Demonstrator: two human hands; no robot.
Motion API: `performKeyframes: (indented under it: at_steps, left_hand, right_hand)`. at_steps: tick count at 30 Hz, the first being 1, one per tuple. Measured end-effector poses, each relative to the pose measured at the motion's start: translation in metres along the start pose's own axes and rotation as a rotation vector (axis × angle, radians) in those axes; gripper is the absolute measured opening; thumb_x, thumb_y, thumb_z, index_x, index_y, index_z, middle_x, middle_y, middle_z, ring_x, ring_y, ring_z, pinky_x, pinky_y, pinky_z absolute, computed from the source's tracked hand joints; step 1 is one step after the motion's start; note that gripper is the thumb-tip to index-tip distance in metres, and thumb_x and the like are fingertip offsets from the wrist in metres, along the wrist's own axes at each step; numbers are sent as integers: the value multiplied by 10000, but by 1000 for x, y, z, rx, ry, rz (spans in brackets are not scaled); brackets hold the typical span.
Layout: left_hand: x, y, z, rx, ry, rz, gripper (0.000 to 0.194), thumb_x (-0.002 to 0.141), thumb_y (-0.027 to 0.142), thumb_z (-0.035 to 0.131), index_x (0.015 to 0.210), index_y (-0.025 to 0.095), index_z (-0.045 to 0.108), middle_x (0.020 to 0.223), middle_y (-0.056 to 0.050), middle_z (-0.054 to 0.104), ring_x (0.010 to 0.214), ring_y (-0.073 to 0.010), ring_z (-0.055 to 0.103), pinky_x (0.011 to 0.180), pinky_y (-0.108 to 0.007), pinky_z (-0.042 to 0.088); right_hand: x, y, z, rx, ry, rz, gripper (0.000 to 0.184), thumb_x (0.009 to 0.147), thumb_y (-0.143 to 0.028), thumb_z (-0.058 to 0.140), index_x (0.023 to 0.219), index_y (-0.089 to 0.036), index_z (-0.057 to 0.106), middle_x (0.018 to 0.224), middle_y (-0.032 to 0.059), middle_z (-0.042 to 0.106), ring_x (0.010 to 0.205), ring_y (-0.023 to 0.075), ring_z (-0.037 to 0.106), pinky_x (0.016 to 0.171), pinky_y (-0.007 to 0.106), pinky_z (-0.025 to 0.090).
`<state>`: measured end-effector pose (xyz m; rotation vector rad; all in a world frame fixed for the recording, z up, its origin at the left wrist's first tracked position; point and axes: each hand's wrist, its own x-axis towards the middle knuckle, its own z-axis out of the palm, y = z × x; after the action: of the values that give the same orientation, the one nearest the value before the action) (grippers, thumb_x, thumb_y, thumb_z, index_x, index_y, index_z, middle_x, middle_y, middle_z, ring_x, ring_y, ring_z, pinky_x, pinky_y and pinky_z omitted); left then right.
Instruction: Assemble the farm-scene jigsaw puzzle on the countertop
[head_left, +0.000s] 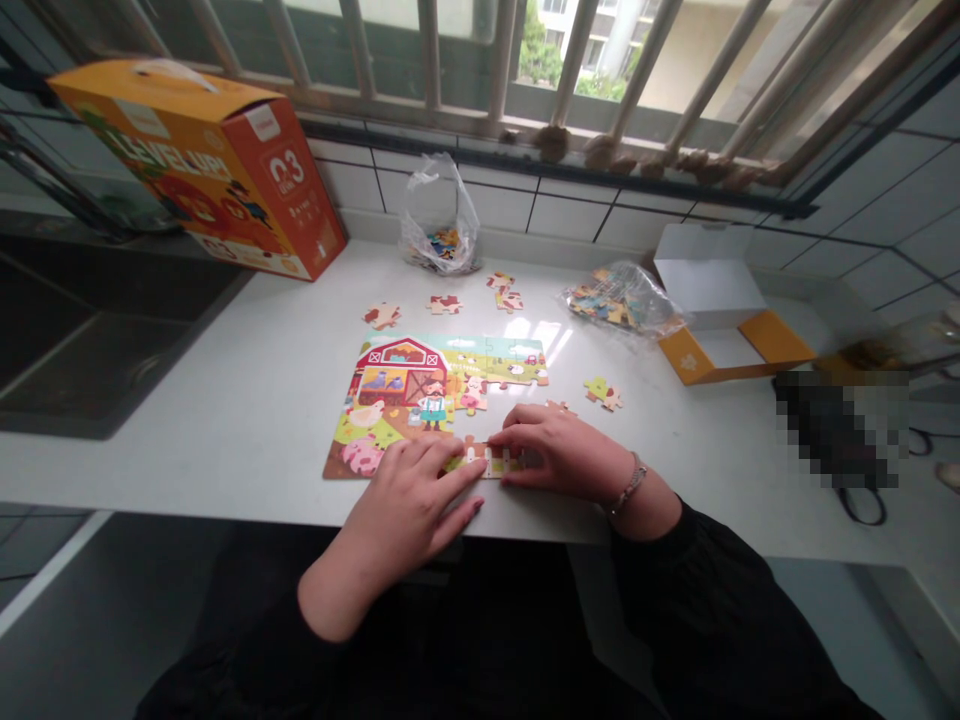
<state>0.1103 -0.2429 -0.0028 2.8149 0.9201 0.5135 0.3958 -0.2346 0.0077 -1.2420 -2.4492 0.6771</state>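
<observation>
Black sleeves lead to a left hand, fingers loosely spread over the farm puzzle's lower edge, and a right hand curled at its fence strip; whether it pinches is hidden. Uneven pressure could buckle seams; a downward drag could tip pieces over the nearby counter edge. Countertop extends left toward the sink; loose pieces sit behind.

White wall tiles are divided by dark grout lines. Above them, a window is crossed by pale bars, and daylight is reflected on the white countertop. A dark sink is set into its left end.
</observation>
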Motion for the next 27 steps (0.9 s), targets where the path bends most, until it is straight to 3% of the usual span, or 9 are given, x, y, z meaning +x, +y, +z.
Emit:
performKeyframes:
  at_steps: [3, 5, 8, 10, 15, 20, 27]
  left_hand:
    - [1, 0, 1, -2, -9, 0, 353, 1092, 382, 625, 1415, 262, 702, 1399, -121, 667, 1300, -355, 585, 1002, -509, 448]
    - [0, 0, 2, -2, -7, -3, 353, 1091, 383, 625, 1415, 264, 700, 1403, -123, 667, 1304, -356, 581, 1005, -510, 447]
    - [-1, -1, 3, -4, 4, -9, 346, 1098, 388, 611, 1410, 268, 700, 1409, -125, 668, 1301, -355, 579, 1011, -512, 442]
    - [-1, -1, 4, -8, 7, -11, 340, 1101, 387, 606, 1405, 267, 701, 1411, -124, 669, 1298, -352, 581, 1013, -512, 439]
    - [-3, 0, 4, 0, 14, -20, 331, 1099, 376, 609, 1399, 270, 704, 1396, -116, 678, 1283, -348, 595, 993, -505, 436]
    - [-3, 0, 4, 6, 17, -23, 319, 1099, 364, 605, 1385, 265, 706, 1375, -120, 681, 1274, -341, 599, 995, -495, 435]
    - [0, 2, 3, 13, 33, -21, 319, 1085, 348, 623, 1377, 259, 717, 1356, -128, 688, 1261, -343, 605, 984, -484, 437]
  right_hand:
    - [-1, 3, 0, -18, 12, -28, 360, 915, -349, 901, 1250, -269, 798, 1121, 61, 744, 970, 217, 708, 874, 357, 572]
    - [-6, 8, -6, -32, 86, -29, 385, 931, -383, 889, 1281, -270, 772, 1163, 75, 742, 1036, 244, 710, 921, 384, 584]
    - [-21, 18, -21, -84, 298, 104, 360, 967, -411, 850, 1267, -255, 729, 1219, 100, 727, 1132, 282, 700, 990, 436, 588]
    - [-32, 26, -30, -132, 368, 234, 364, 932, -409, 881, 1219, -250, 721, 1232, 105, 718, 1159, 306, 694, 1016, 469, 586]
    - [-43, 37, -31, -177, 263, 371, 469, 797, -416, 989, 1159, -240, 749, 1245, 110, 696, 1141, 323, 686, 1016, 489, 595]
    - [-38, 30, -30, -109, 196, 306, 265, 873, -313, 904, 1084, -238, 761, 1247, 87, 689, 1070, 253, 698, 987, 419, 587]
    - [-32, 14, -29, 150, 70, 162, 301, 864, -281, 881, 1110, -226, 718, 1118, 54, 702, 913, 184, 682, 815, 328, 593]
